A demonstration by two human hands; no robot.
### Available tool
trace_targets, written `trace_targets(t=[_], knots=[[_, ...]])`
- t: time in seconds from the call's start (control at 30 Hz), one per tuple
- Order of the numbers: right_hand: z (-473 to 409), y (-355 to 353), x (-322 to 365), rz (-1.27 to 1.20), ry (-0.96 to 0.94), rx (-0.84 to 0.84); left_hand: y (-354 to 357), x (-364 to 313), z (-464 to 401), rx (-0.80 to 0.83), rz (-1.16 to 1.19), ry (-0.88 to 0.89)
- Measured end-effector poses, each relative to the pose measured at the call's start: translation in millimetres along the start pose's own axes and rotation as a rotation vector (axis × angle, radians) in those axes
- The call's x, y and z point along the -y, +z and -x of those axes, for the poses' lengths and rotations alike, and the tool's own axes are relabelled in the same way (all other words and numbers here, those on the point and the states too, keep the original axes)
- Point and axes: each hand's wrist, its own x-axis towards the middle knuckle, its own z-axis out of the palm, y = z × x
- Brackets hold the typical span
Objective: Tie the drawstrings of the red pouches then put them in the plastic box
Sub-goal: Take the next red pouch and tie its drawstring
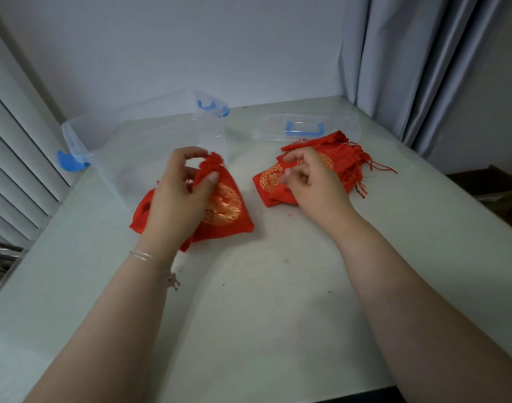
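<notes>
A red pouch (225,212) with a gold emblem lies on the table in front of the clear plastic box (150,141). My left hand (182,193) grips its gathered neck between thumb and fingers. To the right sits a stack of red pouches (336,161) with loose red strings trailing off its right side. My right hand (310,177) rests on that stack, its fingers curled and pinching the near edge of the top pouch (270,178). The box stands open and tilted, with blue latches, and I see nothing in it.
The box's clear lid (307,128) with a blue handle lies behind the stack. The pale table (263,286) meets a wall at the back, shutters on the left and grey curtains (409,68) on the right. A bracelet circles my left wrist.
</notes>
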Motion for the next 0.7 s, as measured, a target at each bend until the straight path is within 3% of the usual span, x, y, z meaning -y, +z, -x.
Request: trace_targets(t=[0.07,0.17,0.27,0.37,0.53,0.6,0.7], knots=[[-6,-5,-8,0.161,0.016,-0.149,-12,10,-9,-0.123,-0.193,-0.05],[-13,-7,-21,0.367,0.036,-0.304,-23,32,-18,-0.174,-0.501,-0.095],[-17,-7,-33,0.435,0.171,-0.303,-23,53,-19,-0.156,-0.783,-0.082],[-18,-6,-40,0.504,0.274,-0.221,-19,56,-16,-0.234,-0.917,0.028],[-18,-7,-43,0.572,0.319,-0.183,-1,37,-10,-0.309,-0.796,0.303],[-20,-7,-47,0.608,0.309,-0.165,8,32,-4,-0.215,-0.681,0.369],[-20,-7,-47,0.56,0.27,-0.185,21,26,4,-0.029,-0.469,0.324]])
